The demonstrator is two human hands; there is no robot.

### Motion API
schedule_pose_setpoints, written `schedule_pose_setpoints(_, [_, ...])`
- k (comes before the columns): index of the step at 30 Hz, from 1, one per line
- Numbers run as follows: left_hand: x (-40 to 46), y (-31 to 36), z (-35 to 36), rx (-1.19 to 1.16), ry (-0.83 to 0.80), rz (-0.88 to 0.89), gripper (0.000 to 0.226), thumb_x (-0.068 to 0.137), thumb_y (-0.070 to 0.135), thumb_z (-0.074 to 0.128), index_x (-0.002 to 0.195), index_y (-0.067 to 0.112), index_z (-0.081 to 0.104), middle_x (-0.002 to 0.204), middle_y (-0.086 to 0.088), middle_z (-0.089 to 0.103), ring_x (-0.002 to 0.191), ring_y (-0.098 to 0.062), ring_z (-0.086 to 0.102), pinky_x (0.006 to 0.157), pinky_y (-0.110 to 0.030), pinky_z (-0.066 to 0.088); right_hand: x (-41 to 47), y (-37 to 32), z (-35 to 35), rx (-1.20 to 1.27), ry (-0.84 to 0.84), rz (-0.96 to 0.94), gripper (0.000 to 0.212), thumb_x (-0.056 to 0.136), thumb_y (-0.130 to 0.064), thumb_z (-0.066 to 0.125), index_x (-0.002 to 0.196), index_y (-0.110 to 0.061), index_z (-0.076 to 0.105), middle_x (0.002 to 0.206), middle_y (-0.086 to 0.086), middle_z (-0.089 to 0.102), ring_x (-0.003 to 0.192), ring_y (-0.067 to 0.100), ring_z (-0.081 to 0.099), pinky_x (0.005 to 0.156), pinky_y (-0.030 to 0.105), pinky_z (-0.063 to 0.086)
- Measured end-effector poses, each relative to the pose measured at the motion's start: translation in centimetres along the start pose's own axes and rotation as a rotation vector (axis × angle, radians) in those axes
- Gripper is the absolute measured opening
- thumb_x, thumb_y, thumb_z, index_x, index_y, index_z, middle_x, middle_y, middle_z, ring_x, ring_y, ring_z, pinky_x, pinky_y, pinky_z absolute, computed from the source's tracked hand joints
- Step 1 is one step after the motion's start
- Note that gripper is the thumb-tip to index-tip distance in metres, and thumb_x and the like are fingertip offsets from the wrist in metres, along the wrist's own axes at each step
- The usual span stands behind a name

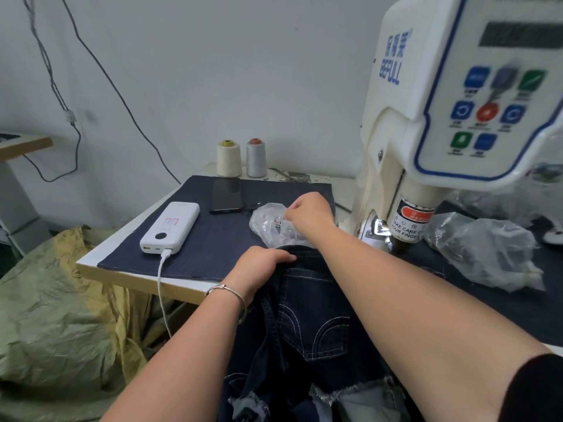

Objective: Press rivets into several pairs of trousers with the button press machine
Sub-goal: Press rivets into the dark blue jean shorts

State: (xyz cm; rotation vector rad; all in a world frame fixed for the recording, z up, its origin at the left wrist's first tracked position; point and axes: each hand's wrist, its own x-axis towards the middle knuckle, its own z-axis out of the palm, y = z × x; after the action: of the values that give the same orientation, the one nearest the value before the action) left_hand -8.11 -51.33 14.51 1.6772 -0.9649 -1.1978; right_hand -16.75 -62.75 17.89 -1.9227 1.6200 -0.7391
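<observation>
Reaching forward, right hand (310, 213) has fingers curled down into the clear plastic bag (274, 225) of rivets — what they pinch, cannot tell. Left hand (259, 268) grips the dark denim trousers (307, 315) waistband, fingers curled, at the table edge just beside the button press machine (426, 117).

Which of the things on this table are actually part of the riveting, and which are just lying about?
In use:
white button press machine
dark denim trousers, held by left hand
small clear plastic bag, which right hand reaches into

Lying about:
white power bank
black phone
two thread cones
</observation>
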Motion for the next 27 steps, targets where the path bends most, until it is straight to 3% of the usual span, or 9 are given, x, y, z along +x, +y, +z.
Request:
schedule_pose_setpoints(6, [-0.2, 0.2, 0.0, 0.003, -0.004, -0.005, 0.017, 0.079, 0.025, 0.075, 0.089, 0.013, 0.078, 0.081, -0.006, 0.078, 0.083, -0.025, 0.074, 0.087, -0.038, 0.056, 0.0, 0.0, -0.3, 0.105, -0.034, 0.003, 0.014, 0.079, -0.006, 0.064, 0.071, -0.01, 0.075, 0.086, 0.006, 0.074, 0.081, 0.022, 0.067, 0.071, 0.029, 0.054])
schedule_pose_setpoints(12, [-0.5, 0.3, -0.1, -0.008, -0.018, -0.025, 0.021, 0.079, 0.026, 0.075, 0.094, 0.011, 0.078, 0.086, -0.01, 0.078, 0.087, -0.029, 0.074, 0.094, -0.045, 0.056, -0.2, -0.3, -0.1, -0.114, -0.033, -0.026, 0.012, 0.082, -0.009, 0.057, 0.071, -0.011, 0.062, 0.073, 0.008, 0.061, 0.07, 0.027, 0.054, 0.061, 0.028, 0.044])
schedule_pose_setpoints(14, [-0.5, 0.2, -0.1, -0.02, -0.017, -0.027, 0.021, 0.079, 0.025, 0.074, 0.094, 0.011, 0.078, 0.087, -0.01, 0.078, 0.088, -0.029, 0.074, 0.094, -0.044, 0.056, -0.6, -0.7, -0.5, -0.063, -0.029, 0.001, 0.02, 0.083, -0.006, 0.057, 0.063, -0.009, 0.055, 0.064, 0.008, 0.051, 0.068, 0.026, 0.046, 0.06, 0.031, 0.043])
schedule_pose_setpoints(16, [-0.4, 0.2, -0.2, -0.015, -0.016, -0.005, 0.02, 0.08, 0.024, 0.073, 0.092, 0.009, 0.078, 0.084, -0.008, 0.078, 0.086, -0.027, 0.074, 0.088, -0.038, 0.057, -2.0, -1.3, -1.0, 0.106, -0.023, 0.005, 0.015, 0.084, -0.006, 0.06, 0.072, -0.001, 0.068, 0.069, 0.013, 0.061, 0.069, 0.023, 0.049, 0.065, 0.035, 0.048])
schedule_pose_setpoints(19, [-1.0, -0.4, -0.2, -0.069, -0.017, 0.077, 0.013, 0.089, 0.012, 0.065, 0.082, 0.006, 0.074, 0.071, -0.007, 0.076, 0.07, -0.006, 0.071, 0.063, -0.015, 0.051, -7.7, -2.4, -2.3, 0.369, -0.054, -0.147, 0.011, 0.085, -0.009, 0.066, 0.076, -0.003, 0.071, 0.07, 0.0, 0.063, 0.065, 0.01, 0.052, 0.069, 0.028, 0.047])
schedule_pose_setpoints(21, [-1.4, -0.6, -0.2, -0.215, 0.012, 0.084, 0.027, 0.099, -0.005, 0.047, 0.086, 0.008, 0.066, 0.077, -0.019, 0.07, 0.086, 0.008, 0.066, 0.074, -0.005, 0.043, -13.1, -2.2, -3.5, 0.413, -0.071, -0.37, 0.011, 0.083, -0.011, 0.07, 0.072, -0.013, 0.068, 0.073, -0.007, 0.059, 0.069, 0.004, 0.052, 0.068, 0.019, 0.042])
schedule_pose_setpoints(22, [-1.4, -0.6, 0.1, -0.152, 0.023, 0.102, 0.036, 0.101, -0.007, 0.042, 0.081, 0.016, 0.059, 0.073, -0.01, 0.064, 0.082, 0.013, 0.062, 0.078, -0.008, 0.043, -15.4, -1.4, -4.1, 0.409, -0.068, -0.481, 0.009, 0.082, -0.012, 0.07, 0.074, -0.013, 0.068, 0.08, -0.005, 0.06, 0.076, 0.006, 0.053, 0.071, 0.019, 0.04])
schedule_pose_setpoints(24, [-0.9, -0.6, 0.0, -0.034, -0.01, 0.088, 0.03, 0.099, 0.002, 0.05, 0.074, 0.015, 0.06, 0.072, -0.003, 0.063, 0.067, -0.005, 0.062, 0.066, -0.021, 0.05, -19.1, 1.3, -5.7, 0.365, -0.026, -0.637, 0.007, 0.084, -0.017, 0.068, 0.079, -0.014, 0.069, 0.091, -0.008, 0.06, 0.087, 0.007, 0.053, 0.076, 0.017, 0.039])
schedule_pose_setpoints(27, [-0.2, -0.2, -0.2, -0.043, -0.077, -0.01, 0.016, 0.086, 0.018, 0.069, 0.088, 0.005, 0.078, 0.086, -0.018, 0.076, 0.074, -0.031, 0.073, 0.074, -0.036, 0.056, -21.2, 7.1, -8.1, 0.288, 0.179, -0.625, 0.006, 0.086, -0.018, 0.068, 0.081, -0.016, 0.069, 0.091, -0.012, 0.059, 0.09, 0.01, 0.055, 0.075, 0.02, 0.043])
